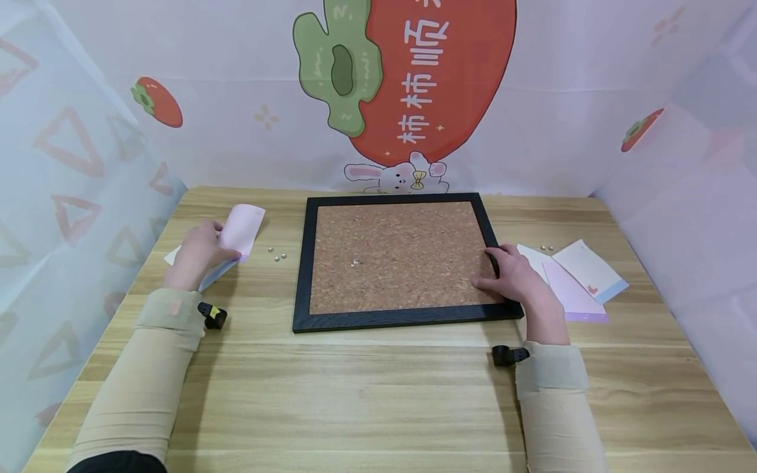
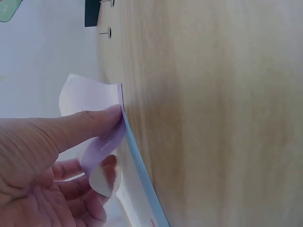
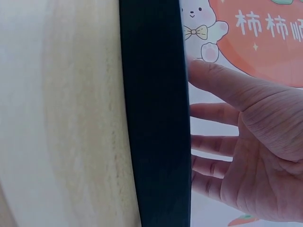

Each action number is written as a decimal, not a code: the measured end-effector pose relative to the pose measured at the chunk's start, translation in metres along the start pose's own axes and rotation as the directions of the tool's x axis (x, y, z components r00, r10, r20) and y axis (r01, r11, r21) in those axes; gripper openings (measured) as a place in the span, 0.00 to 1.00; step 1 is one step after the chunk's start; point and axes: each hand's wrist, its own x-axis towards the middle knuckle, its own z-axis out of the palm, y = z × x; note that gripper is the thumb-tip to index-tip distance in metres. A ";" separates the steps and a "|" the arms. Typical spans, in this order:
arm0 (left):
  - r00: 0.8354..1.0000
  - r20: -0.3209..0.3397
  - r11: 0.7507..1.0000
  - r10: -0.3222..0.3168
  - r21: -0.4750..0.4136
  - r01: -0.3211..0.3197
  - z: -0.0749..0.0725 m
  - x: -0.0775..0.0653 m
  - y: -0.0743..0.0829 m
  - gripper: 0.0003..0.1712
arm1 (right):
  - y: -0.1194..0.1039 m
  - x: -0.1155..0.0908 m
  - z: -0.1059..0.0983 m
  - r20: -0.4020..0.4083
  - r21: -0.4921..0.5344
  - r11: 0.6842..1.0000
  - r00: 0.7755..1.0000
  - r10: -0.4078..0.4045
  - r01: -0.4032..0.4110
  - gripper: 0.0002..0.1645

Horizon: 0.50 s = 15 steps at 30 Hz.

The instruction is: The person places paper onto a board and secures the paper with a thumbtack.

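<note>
A pink-purple paper sheet [image 1: 242,230] curls up at the left, its lower edge pinched by my left hand [image 1: 198,253]. In the left wrist view the thumb presses on that purple sheet [image 2: 90,97], while a white sheet with a blue edge [image 2: 137,189] lies beneath it. A cork board [image 1: 396,256] in a black frame [image 1: 378,322] lies flat on the table. My right hand [image 1: 520,272] rests at its right side, thumb over the cork and fingers on the frame. In the right wrist view the frame edge [image 3: 158,118] partly hides the fairly straight fingertips [image 3: 201,75].
Several pushpins [image 1: 276,258] lie between the left sheets and the board. At right are a white, blue-edged sheet [image 1: 591,266], a purple sheet [image 1: 570,289] and small pins [image 1: 547,248]. Small clear pieces [image 1: 355,263] sit on the cork. A printed cloth [image 1: 236,144] hangs behind the table.
</note>
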 end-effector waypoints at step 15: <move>0.999 -0.036 0.999 0.005 -0.042 -0.007 0.003 0.014 -0.008 0.46 | 0.005 0.003 0.001 0.003 0.017 1.000 1.000 0.011 -0.011 0.52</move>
